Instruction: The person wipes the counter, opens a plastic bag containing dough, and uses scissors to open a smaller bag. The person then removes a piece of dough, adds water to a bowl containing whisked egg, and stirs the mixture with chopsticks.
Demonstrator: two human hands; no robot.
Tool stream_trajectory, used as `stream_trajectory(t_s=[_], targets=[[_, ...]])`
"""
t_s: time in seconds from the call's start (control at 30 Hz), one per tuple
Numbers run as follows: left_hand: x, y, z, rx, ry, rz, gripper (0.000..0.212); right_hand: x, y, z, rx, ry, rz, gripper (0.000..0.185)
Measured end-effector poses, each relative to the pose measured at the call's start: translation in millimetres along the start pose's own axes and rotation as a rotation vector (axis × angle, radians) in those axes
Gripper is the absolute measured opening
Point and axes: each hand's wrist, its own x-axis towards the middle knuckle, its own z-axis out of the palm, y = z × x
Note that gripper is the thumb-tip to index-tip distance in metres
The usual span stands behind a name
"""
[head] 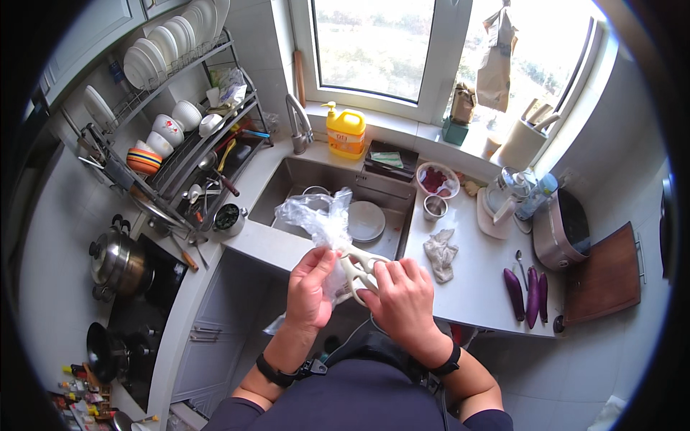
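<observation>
My left hand point(310, 291) pinches a clear plastic bag point(321, 215) at its gathered middle, with the upper part spread out over the sink. The handles of white scissors point(358, 269) are in the grip of my right hand point(404, 293). The scissors meet the bag right at my left fingertips; their blades are hidden there. Below my hands the bag's lower part hangs down. Beneath the bag is a steel sink point(377, 188) that holds a white plate point(366, 221).
Three eggplants point(532, 296) lie on the right counter, near a crumpled cloth point(442, 254), a steel cup point(434, 207) and a glass kettle point(505, 196). A dish rack point(178, 137) stands at left, beside a steel pot point(118, 261). Behind the sink is a yellow pump bottle point(346, 132).
</observation>
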Motion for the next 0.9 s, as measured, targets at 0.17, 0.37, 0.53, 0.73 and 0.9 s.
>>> stream_trajectory(t_s=[0.17,0.37,0.53,0.73,0.9], targets=[[-21.5,-2.4,20.4,0.025,0.012,-0.016,0.021,-14.6,27.7,4.0,0.228,-0.083,0.082,0.042],[-37.6,-15.4,33.5,0.031,0.01,-0.172,0.028,-69.6,97.4,-21.7,0.624,-0.249,0.519,0.042],[-46.5,-26.0,40.3,0.104,0.018,-0.229,0.026,-98.6,91.5,-42.2,0.664,-0.273,0.33,0.069],[-51.1,-22.2,36.5,0.274,0.059,-0.085,0.024,-107.7,74.1,-48.9,0.441,-0.273,0.181,0.084],[-56.1,-7.7,29.9,0.358,0.076,-0.013,0.023,-115.3,68.1,-41.2,0.346,-0.258,0.14,0.076]])
